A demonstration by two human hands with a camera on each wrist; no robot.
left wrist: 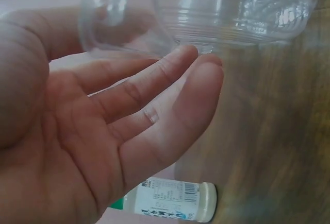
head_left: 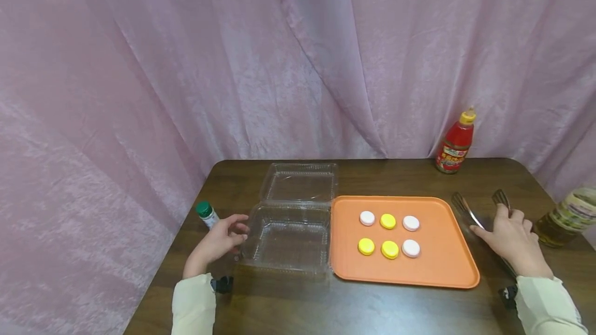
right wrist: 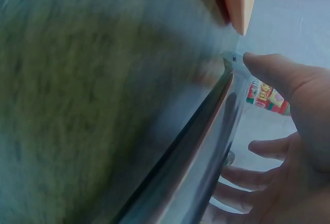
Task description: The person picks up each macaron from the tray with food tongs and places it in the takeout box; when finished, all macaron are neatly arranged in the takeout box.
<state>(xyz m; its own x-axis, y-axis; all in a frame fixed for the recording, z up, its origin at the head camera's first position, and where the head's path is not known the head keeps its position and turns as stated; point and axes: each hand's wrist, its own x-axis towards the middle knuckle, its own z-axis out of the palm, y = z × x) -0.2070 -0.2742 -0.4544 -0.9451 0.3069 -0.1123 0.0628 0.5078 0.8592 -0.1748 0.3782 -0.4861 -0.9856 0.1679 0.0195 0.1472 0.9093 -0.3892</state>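
At the left side of a clear plastic clamshell box (head_left: pixel 288 239), my left hand (head_left: pixel 222 239) has its fingers extended. In the left wrist view its fingertips (left wrist: pixel 188 54) come right up to the box's rim, and part of the hand shows through the plastic. The box lies with its lid (head_left: pixel 300 184) folded back. My right hand (head_left: pixel 512 239) is over a pair of metal tongs (head_left: pixel 472 216) with slotted heads. Its thumb and fingers are spread on either side of the tongs' arms, as the right wrist view shows.
Beside the box lies an orange tray (head_left: pixel 449 268) bearing three white and three yellow round discs. A green-capped shaker bottle (head_left: pixel 207 214) is near my left hand. A red sauce bottle (head_left: pixel 453 143) stands at the back right, and an oil bottle (head_left: pixel 565 218) at the right edge.
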